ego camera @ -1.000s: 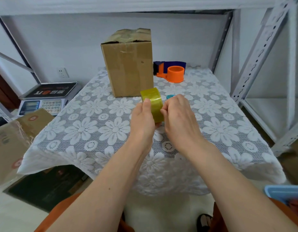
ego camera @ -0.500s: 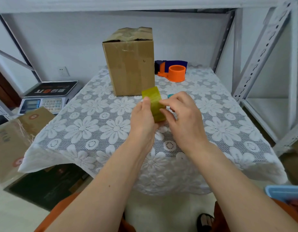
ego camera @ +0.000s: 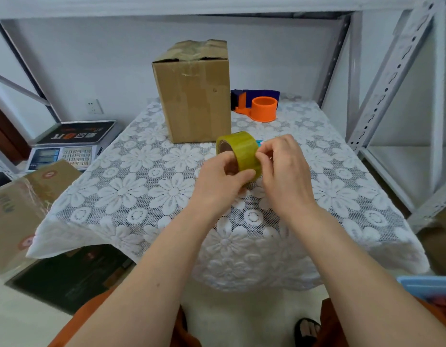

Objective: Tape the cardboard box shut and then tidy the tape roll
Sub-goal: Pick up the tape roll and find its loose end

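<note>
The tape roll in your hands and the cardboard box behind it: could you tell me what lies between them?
In the head view, only bare lace tablecloth separates the tape roll from the cardboard box.

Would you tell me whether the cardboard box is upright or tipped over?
Upright: the cardboard box stands on its base on the tablecloth, flaps on top.

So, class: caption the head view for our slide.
Left hand holds yellow tape roll; right hand picks its surface.

Upright brown cardboard box (ego camera: 195, 96), flaps crumpled; yellowish tape roll (ego camera: 242, 151) just before it.
</note>
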A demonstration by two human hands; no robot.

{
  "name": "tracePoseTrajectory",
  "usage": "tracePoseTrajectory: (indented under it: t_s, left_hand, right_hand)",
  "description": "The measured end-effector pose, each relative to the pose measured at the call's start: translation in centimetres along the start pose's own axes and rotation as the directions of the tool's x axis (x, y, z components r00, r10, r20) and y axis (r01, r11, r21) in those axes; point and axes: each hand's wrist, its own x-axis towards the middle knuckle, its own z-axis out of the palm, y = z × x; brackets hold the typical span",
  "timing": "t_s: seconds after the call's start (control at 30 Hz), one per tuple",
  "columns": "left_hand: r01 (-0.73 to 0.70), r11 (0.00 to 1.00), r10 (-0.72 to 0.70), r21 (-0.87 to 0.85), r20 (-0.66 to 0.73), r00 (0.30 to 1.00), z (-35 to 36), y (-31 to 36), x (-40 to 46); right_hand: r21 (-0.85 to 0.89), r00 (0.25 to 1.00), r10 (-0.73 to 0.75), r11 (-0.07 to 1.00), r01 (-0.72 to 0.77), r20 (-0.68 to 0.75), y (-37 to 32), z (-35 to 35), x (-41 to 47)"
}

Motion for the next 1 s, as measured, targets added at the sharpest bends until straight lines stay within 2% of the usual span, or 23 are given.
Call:
tracePoseTrajectory:
  t_s: [0.1, 0.27, 0.53, 0.8, 0.9, 1.0]
  left_hand:
    - [-0.004, 0.999, 0.001, -0.035, -0.097, 0.995, -0.12, 0.18, -0.19]
    - [-0.014, 0.998, 0.006, -0.065, -0.126, 0.992, 0.07, -0.01, -0.02]
    - [-0.019, 0.995, 0.008, -0.098, -0.108, 0.994, 0.20, 0.33, 0.00]
    - [-0.048, 0.998, 0.043, -0.052, -0.099, 0.994, 0.01, 0.03, -0.07]
    - [-0.051, 0.997, 0.045, -0.056, -0.098, 0.994, -0.01, 0.06, -0.04]
    - [-0.058, 0.997, 0.053, -0.051, -0.104, 0.993, 0.03, 0.00, 0.01]
  right_hand:
    - [0.018, 0.996, 0.014, 1.000, -0.015, 0.088, -0.35, -0.21, -0.07]
    - [0.065, 0.981, 0.071, 0.994, -0.084, 0.181, -0.58, -0.83, 0.00]
    - [0.060, 0.997, -0.068, 0.996, 0.066, 0.035, -0.28, -0.44, -0.21]
    - [0.208, 0.999, 0.029, 0.978, -0.023, -0.022, -0.50, -0.76, -0.07]
    - [0.187, 0.998, 0.068, 0.980, -0.067, 0.001, -0.34, -0.72, 0.12]
    - [0.146, 0.999, 0.051, 0.988, -0.048, -0.017, -0.19, -0.71, 0.16]
